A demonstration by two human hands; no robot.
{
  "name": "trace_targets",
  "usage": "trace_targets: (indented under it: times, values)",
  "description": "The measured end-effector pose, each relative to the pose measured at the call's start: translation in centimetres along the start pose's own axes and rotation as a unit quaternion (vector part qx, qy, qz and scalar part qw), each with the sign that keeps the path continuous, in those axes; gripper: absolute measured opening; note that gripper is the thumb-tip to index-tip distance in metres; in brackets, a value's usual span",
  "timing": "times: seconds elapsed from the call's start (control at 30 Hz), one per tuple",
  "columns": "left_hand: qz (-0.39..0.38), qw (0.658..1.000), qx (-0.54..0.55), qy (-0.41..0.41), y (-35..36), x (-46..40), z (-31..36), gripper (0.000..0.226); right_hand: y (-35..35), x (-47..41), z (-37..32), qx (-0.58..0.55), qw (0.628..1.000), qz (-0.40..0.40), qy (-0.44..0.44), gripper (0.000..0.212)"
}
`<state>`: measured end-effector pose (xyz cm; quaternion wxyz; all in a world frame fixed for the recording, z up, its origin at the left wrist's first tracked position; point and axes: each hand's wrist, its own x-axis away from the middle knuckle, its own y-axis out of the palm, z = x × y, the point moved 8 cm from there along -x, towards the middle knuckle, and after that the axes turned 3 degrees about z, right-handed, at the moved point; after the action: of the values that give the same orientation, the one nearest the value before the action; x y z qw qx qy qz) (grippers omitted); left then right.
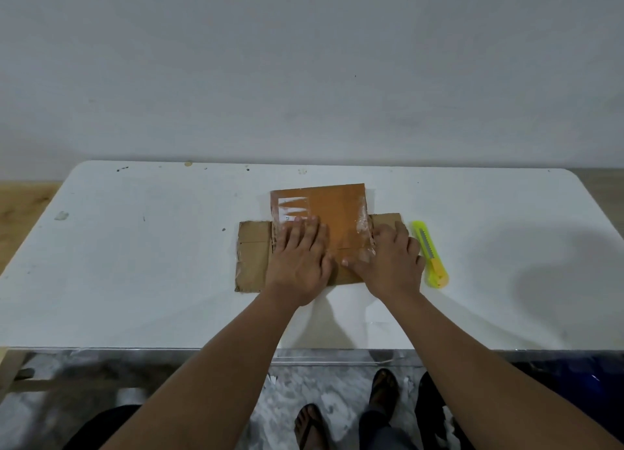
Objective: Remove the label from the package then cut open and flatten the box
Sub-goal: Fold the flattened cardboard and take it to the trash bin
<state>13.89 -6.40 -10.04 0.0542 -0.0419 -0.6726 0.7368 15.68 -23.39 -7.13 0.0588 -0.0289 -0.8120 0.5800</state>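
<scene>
A flattened cardboard box (337,226) lies on the white desk (152,263), a little right of the middle and nearer the far edge than the near one, its side flaps spread out left and right. Clear tape glints across its far left part and along its right side, and a small scrap of white label (287,218) shows under the tape just beyond the left fingertips. The left hand (300,260) presses flat on the box's left half, fingers straight and close together, pointing toward the far edge. The right hand (388,263) rests on the box's right side over the taped edge, fingers bent at the knuckles; whether they pinch the tape cannot be told. A yellow utility knife (429,254) lies on the desk just beside the right hand, toward the right edge.
</scene>
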Motion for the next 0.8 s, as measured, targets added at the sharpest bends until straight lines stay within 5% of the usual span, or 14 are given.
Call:
trace_targets:
  times: [0.23,0.37,0.47,0.57,0.67,0.8]
  values:
    - [-0.016,1.000,0.001,0.013,0.4,-0.1,-0.2,0.060,-0.4,0.2,2.0,-0.100,0.992,-0.041,0.064,0.068]
    - [-0.019,1.000,0.003,0.007,0.6,-0.4,-0.4,0.058,-0.7,0.3,2.2,-0.056,0.989,-0.100,0.089,0.068]
    - [-0.023,1.000,0.005,0.008,0.8,-0.4,-0.4,0.057,-2.5,-0.3,2.2,-0.065,0.992,-0.061,0.092,0.059]
    - [-0.027,1.000,0.006,0.008,0.9,-0.6,-0.5,0.057,-4.9,-0.4,1.0,-0.196,0.979,0.026,0.040,0.047]
    - [-0.027,1.000,0.006,0.012,1.0,-0.6,-0.4,0.057,-3.8,0.2,-1.1,-0.292,0.955,-0.042,-0.033,0.051]
    - [-0.034,0.999,0.013,0.016,1.0,-0.6,-0.5,0.058,-1.8,0.2,-2.4,-0.186,0.962,-0.083,-0.184,0.057]
